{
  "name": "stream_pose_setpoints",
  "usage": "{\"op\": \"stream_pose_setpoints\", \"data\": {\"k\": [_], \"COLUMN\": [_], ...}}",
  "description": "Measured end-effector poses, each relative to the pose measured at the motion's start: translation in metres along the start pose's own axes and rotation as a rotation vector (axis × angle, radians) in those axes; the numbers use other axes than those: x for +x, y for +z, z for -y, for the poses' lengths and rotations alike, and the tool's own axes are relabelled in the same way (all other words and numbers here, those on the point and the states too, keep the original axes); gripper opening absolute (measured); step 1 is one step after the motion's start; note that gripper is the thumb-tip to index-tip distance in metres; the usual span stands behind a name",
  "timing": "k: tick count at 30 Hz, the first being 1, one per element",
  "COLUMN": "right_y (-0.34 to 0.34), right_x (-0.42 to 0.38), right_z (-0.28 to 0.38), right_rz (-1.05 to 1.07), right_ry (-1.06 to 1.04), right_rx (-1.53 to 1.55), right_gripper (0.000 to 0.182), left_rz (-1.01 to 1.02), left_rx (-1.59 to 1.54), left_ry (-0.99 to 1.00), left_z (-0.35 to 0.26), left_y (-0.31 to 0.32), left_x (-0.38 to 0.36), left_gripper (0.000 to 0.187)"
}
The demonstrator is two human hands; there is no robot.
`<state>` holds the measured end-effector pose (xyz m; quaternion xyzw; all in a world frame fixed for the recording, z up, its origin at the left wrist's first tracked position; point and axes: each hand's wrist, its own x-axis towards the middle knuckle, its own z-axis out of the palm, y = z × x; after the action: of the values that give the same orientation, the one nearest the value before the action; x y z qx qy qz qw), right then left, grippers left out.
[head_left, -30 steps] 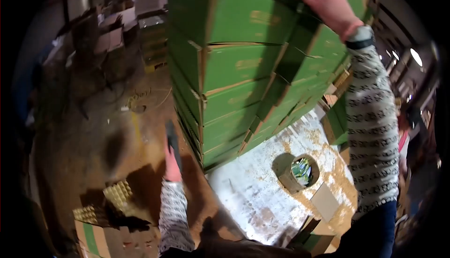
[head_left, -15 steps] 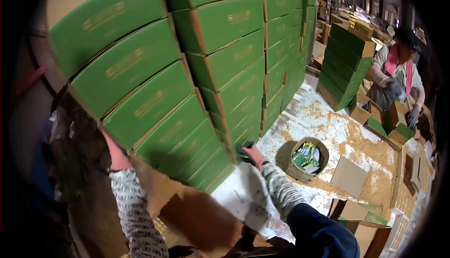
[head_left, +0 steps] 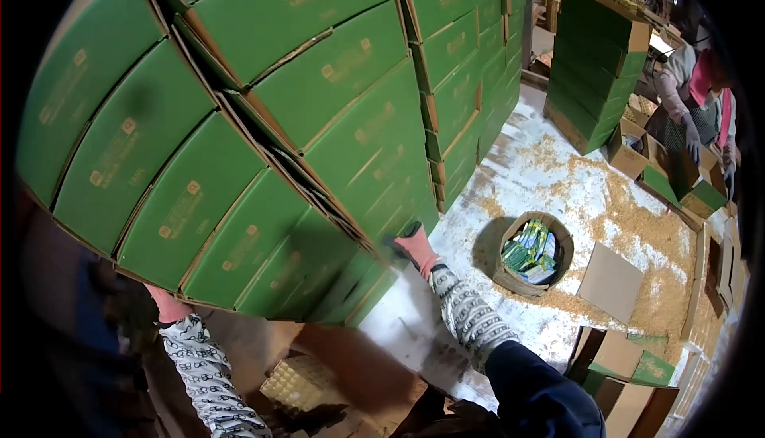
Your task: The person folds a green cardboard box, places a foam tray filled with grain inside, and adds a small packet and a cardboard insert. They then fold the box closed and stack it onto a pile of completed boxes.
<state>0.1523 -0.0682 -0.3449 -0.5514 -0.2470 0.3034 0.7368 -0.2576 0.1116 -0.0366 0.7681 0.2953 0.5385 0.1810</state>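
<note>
A tall column of green cardboard boxes leans across my view, with a hand at either side of its lower part. My left hand, in a pink glove, grips the column's near left edge; its fingers are hidden behind the cardboard. On the right, my right hand, in a pink glove with dark fingertips, is pressed to the column's lower right corner, its thumb raised. Directly behind stands another column of green boxes, a narrow gap between the two.
A round bin of green and blue packets stands on the sawdust-strewn floor, beside a flat cardboard sheet. Open boxes lie lower right. A co-worker bends over cartons beside another stack. Below is an egg tray.
The near column now lies further left and more tilted in view, with its gap to the column behind wider. My left hand appears lower and further left; the right stays at the corner.
</note>
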Motion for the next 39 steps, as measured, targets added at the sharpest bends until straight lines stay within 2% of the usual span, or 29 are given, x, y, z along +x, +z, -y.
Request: {"op": "stream_pose_setpoints", "data": {"k": [1, 3, 4, 5, 8, 9, 10, 12, 14, 16, 18, 20, 22, 23, 25, 26, 27, 29, 32, 33, 35, 38, 39], "right_y": [0.003, 0.008, 0.014, 0.017, 0.014, -0.001, -0.005, -0.01, -0.011, -0.019, -0.035, -0.05, -0.061, -0.063, -0.058, -0.049, -0.041, -0.032, -0.024, -0.027, -0.016, -0.023, -0.029], "right_x": [0.0, 0.011, 0.02, 0.002, 0.026, 0.033, 0.028, 0.004, -0.005, -0.012, -0.012, -0.021, -0.032, -0.032, -0.019, -0.015, -0.011, 0.014, 0.008, 0.015, 0.008, 0.011, 0.013], "right_z": [-0.006, -0.03, -0.034, 0.023, -0.05, -0.055, -0.04, 0.015, 0.028, 0.031, 0.004, -0.013, -0.014, -0.028, -0.091, -0.092, -0.094, -0.169, -0.157, -0.153, -0.073, -0.133, -0.136], "right_rz": [-0.005, -0.027, -0.032, -0.049, -0.086, 0.053, 0.085, 0.148, 0.124, 0.117, -0.009, -0.095, -0.125, -0.081, 0.045, 0.027, 0.008, -0.096, -0.079, 0.107, 0.697, 0.3, 0.281], "right_ry": [0.004, 0.072, 0.096, 0.261, -0.076, 0.018, 0.131, 0.357, 0.369, 0.376, 0.319, 0.428, 0.543, 0.535, 0.215, 0.202, 0.192, -0.272, -0.496, -0.446, -0.108, -0.428, -0.272], "right_rx": [0.051, 0.059, 0.062, -0.063, 0.001, 0.032, 0.073, 0.16, 0.205, 0.231, 0.18, 0.39, 0.465, 0.544, 0.154, 0.047, -0.061, -0.513, -1.048, -1.343, -1.888, -1.892, -1.54], "right_gripper": [0.071, 0.064, 0.061, 0.058, 0.05, 0.06, 0.056, 0.049, 0.037, 0.032, 0.024, 0.018, 0.016, 0.019, 0.019, 0.018, 0.018, 0.02, 0.022, 0.022, 0.021, 0.022, 0.026], "left_rz": [-0.005, 0.028, 0.012, -0.003, 0.057, 0.083, 0.109, 0.124, 0.15, 0.18, 0.202, 0.313, 0.502, 0.581, 0.711, 0.704, 0.67, 0.61, 0.572, 0.563, 0.555, 0.562, 0.566], "left_rx": [-0.094, -0.393, -0.33, -0.27, -0.288, -0.211, -0.132, 0.418, 0.693, 0.684, 0.683, 0.397, -0.18, -0.469, -1.048, -1.117, -1.058, -0.938, -0.859, -0.84, -0.813, -0.816, -0.823], "left_ry": [-0.045, -0.158, -0.112, -0.068, -0.116, -0.059, -0.005, 0.279, 0.406, 0.375, 0.344, 0.25, 0.078, -0.012, -0.199, -0.249, -0.258, -0.264, -0.285, -0.285, -0.301, -0.294, -0.296], "left_z": [0.001, 0.002, -0.001, -0.003, 0.006, 0.001, -0.003, 0.009, 0.018, 0.027, 0.032, 0.036, 0.034, 0.031, 0.033, 0.037, 0.042, 0.052, 0.055, 0.055, 0.054, 0.058, 0.06], "left_y": [-0.002, -0.009, -0.009, -0.003, -0.002, 0.003, 0.005, -0.007, -0.015, -0.015, -0.019, -0.025, -0.033, -0.036, -0.037, -0.045, -0.058, -0.083, -0.104, -0.109, -0.109, -0.102, -0.1], "left_x": [-0.001, 0.008, 0.011, 0.011, 0.013, 0.015, 0.015, 0.018, 0.019, 0.018, 0.018, 0.02, 0.021, 0.022, 0.027, 0.025, 0.02, 0.014, 0.013, 0.013, 0.017, 0.023, 0.026], "left_gripper": [0.048, 0.048, 0.049, 0.049, 0.049, 0.049, 0.048, 0.048, 0.048, 0.048, 0.048, 0.048, 0.048, 0.048, 0.05, 0.05, 0.05, 0.05, 0.051, 0.051, 0.051, 0.052, 0.052]}}
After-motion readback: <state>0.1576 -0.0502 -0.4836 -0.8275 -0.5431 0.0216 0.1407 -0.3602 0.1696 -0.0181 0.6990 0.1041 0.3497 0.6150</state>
